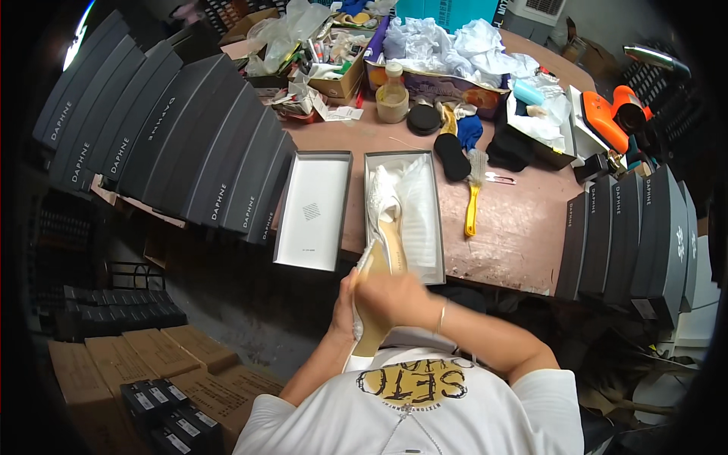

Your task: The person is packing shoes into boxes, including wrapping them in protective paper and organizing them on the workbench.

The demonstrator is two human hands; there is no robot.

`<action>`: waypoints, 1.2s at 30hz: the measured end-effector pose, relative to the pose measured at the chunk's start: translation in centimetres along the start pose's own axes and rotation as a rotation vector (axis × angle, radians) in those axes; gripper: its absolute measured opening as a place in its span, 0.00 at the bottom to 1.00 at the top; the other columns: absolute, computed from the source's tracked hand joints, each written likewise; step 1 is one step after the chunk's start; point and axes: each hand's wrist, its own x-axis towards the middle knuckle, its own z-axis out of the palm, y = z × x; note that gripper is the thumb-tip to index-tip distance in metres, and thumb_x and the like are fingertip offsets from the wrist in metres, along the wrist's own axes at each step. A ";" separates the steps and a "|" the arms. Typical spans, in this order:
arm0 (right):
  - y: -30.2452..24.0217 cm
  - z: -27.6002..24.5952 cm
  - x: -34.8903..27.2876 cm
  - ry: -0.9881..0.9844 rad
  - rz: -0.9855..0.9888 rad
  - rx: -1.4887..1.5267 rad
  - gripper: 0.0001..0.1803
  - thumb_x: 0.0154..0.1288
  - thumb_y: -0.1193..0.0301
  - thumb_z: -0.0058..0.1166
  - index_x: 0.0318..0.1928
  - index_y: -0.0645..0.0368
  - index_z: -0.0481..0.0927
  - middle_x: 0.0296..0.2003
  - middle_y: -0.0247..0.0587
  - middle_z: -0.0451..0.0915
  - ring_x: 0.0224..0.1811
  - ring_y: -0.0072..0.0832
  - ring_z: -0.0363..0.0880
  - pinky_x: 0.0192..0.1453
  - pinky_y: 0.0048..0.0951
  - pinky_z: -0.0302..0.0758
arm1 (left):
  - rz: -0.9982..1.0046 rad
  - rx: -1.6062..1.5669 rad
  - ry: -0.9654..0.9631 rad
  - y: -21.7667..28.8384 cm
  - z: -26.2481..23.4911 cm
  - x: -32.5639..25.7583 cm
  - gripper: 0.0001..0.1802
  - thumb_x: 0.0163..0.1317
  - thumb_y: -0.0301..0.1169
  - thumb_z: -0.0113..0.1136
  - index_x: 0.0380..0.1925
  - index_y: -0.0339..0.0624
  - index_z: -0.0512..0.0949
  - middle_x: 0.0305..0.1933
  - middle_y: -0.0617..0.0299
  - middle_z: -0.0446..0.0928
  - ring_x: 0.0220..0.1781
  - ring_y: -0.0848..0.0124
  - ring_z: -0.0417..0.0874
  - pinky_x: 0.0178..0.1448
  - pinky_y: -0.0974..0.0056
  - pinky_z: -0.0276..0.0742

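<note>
A white heeled shoe [364,341] with a tan sole is held close to my chest, its sole turned up. My left hand [343,311] is wrapped round its side. Over the sole lies my right hand [394,302], its fingers curled and slightly blurred; whatever they hold is hidden. Just beyond is an open grey shoebox [437,258] at the table's front edge. Inside it a matching white shoe [388,205] lies beside white foam wrap [418,216]. The box lid [311,212] rests inside up to the left.
Rows of dark shoeboxes flank me, left [189,144] and right [626,235]. A yellow-handled brush [472,201], black pads [453,157] and a bottle [393,95] sit on the table [516,227]. Behind stands a purple carton [455,85] of white paper. Brown cartons [152,364] are at lower left.
</note>
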 end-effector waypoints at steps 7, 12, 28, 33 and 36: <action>0.3 2.7 -0.9 0.231 -0.306 0.115 0.04 0.56 0.70 0.52 0.28 0.55 0.75 0.21 0.39 0.78 0.24 0.34 0.82 0.24 0.36 0.77 | -0.072 0.087 -0.062 1.3 0.7 -0.1 0.28 0.70 0.54 0.38 0.52 0.42 0.73 0.45 0.61 0.78 0.45 0.70 0.79 0.52 0.65 0.76; 1.7 2.2 -0.7 0.016 0.041 0.046 0.05 0.56 0.70 0.54 0.27 0.57 0.75 0.22 0.42 0.79 0.23 0.38 0.81 0.24 0.39 0.77 | -0.060 -0.114 0.038 0.2 1.2 0.1 0.29 0.70 0.54 0.37 0.50 0.40 0.73 0.41 0.55 0.79 0.39 0.64 0.82 0.46 0.61 0.80; 1.4 2.2 -2.2 0.187 -0.272 -0.012 0.05 0.54 0.69 0.54 0.30 0.52 0.72 0.23 0.36 0.75 0.27 0.33 0.81 0.25 0.35 0.77 | -0.056 -0.093 0.115 0.4 1.8 0.2 0.35 0.67 0.59 0.37 0.49 0.38 0.74 0.43 0.49 0.80 0.33 0.61 0.84 0.34 0.60 0.83; 0.4 2.8 -2.3 0.188 -0.258 -0.023 0.04 0.55 0.69 0.53 0.30 0.55 0.73 0.21 0.36 0.77 0.25 0.34 0.82 0.27 0.34 0.79 | -0.175 0.027 -0.432 0.8 -1.6 1.0 0.33 0.68 0.58 0.37 0.50 0.38 0.74 0.42 0.53 0.80 0.39 0.64 0.83 0.44 0.59 0.81; -0.6 4.5 -0.3 0.240 -0.269 -0.135 0.05 0.57 0.70 0.52 0.30 0.58 0.74 0.21 0.41 0.79 0.23 0.36 0.83 0.27 0.39 0.79 | 0.021 0.098 0.099 1.0 -0.3 0.8 0.34 0.67 0.59 0.37 0.49 0.38 0.74 0.38 0.52 0.80 0.33 0.64 0.83 0.35 0.60 0.82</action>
